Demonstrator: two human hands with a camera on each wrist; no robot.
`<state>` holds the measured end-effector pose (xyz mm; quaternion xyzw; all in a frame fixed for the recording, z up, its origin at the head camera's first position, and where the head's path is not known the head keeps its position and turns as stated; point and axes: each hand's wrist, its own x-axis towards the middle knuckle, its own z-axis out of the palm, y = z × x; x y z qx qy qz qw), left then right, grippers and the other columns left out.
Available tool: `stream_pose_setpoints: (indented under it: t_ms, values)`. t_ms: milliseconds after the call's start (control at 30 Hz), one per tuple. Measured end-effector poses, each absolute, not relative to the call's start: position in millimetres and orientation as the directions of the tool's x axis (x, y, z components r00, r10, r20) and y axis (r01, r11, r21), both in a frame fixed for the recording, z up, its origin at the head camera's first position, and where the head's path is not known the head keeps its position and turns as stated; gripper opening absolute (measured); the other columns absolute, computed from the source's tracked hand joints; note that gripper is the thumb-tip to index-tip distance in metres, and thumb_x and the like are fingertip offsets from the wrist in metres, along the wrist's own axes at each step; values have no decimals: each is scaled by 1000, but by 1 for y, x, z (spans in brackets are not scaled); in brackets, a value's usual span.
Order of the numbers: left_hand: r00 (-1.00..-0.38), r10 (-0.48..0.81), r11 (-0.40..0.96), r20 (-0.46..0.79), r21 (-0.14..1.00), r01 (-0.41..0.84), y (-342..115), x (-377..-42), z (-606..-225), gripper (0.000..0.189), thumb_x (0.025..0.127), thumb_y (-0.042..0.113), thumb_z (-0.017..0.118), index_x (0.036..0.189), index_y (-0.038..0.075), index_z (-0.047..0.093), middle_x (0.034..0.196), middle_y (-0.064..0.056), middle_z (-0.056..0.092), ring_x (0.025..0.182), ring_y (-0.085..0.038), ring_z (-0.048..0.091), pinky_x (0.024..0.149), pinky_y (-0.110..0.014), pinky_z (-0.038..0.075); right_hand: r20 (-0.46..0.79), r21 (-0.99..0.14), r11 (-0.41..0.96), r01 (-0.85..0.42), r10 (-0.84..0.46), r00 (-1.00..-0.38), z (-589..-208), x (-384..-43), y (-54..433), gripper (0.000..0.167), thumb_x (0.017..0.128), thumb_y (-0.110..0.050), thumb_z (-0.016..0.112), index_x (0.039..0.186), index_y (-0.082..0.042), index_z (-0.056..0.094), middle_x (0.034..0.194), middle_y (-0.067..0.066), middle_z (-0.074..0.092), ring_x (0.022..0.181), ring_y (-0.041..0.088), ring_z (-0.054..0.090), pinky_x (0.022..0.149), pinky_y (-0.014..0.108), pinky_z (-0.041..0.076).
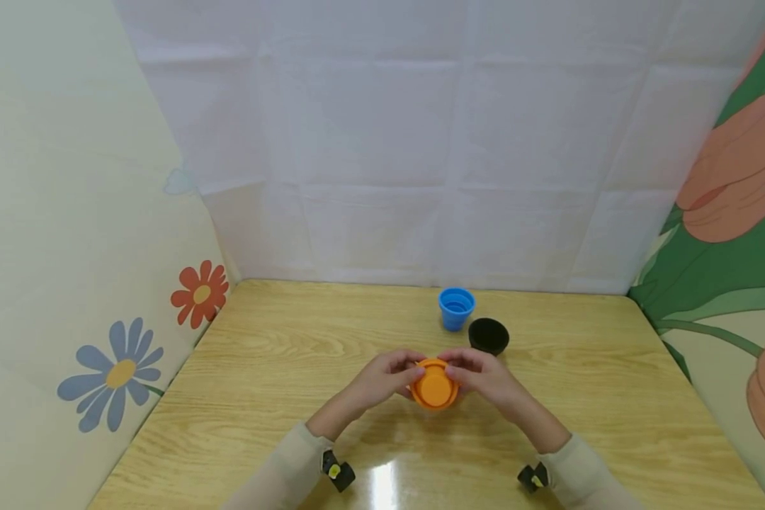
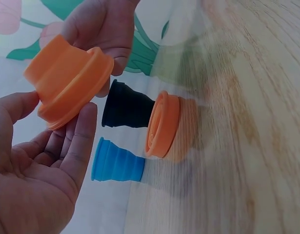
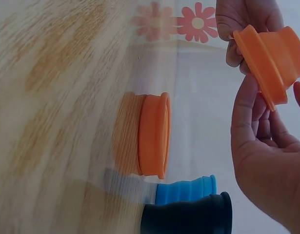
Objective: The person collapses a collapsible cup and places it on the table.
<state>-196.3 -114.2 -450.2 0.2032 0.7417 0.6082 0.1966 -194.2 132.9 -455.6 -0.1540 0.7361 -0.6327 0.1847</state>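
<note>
Both hands hold an orange collapsible silicone cup (image 1: 435, 391) above the table, its narrow base facing up and its wide rim down. It is partly extended, with stepped walls. My left hand (image 1: 382, 382) grips its left side, thumb on the wall and fingers under the rim. On the opposite side my right hand (image 1: 487, 380) pinches it the same way. A second orange piece (image 2: 164, 125), low and ring-shaped like a collapsed cup, sits on the table below; the hands and held cup hide it in the head view.
Beyond the hands, a blue collapsible cup (image 1: 456, 306) stands extended on the wooden table (image 1: 293, 326). A black cup (image 1: 488, 336) stands just in front of it to the right, mouth up. A white cloth (image 1: 382, 142) hangs behind the table.
</note>
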Motion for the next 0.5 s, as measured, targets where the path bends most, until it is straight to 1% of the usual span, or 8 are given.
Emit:
stream_pose_setpoints:
  t_ms: [133,300,500]
  values:
    - [-832,551,192,-56,980,61,-114,-197,-450,38,104,23,59,130,-5,59,108,-12,67,91,-14,66,79,-37,62,-71,-990,139,0,-506,-860,-457,-196,136,48,101,-26,65,137,3,55,128,17,63,100,19,62,85,36,58]
    - [-815,572,224,-90,973,50,-114,-197,-450,40,104,26,59,131,-3,60,108,-9,67,92,-15,66,83,-43,61,-56,-993,116,-11,-557,-829,-457,-196,137,49,101,-22,64,140,5,51,122,15,63,101,19,61,84,31,58]
    - [-808,582,232,-93,971,54,-115,-196,-451,37,102,26,62,124,-3,63,104,-8,67,89,-15,66,85,-49,60,-55,-993,121,-18,-576,-815,-457,-197,136,47,101,-22,64,139,3,53,118,11,63,100,20,62,84,29,58]
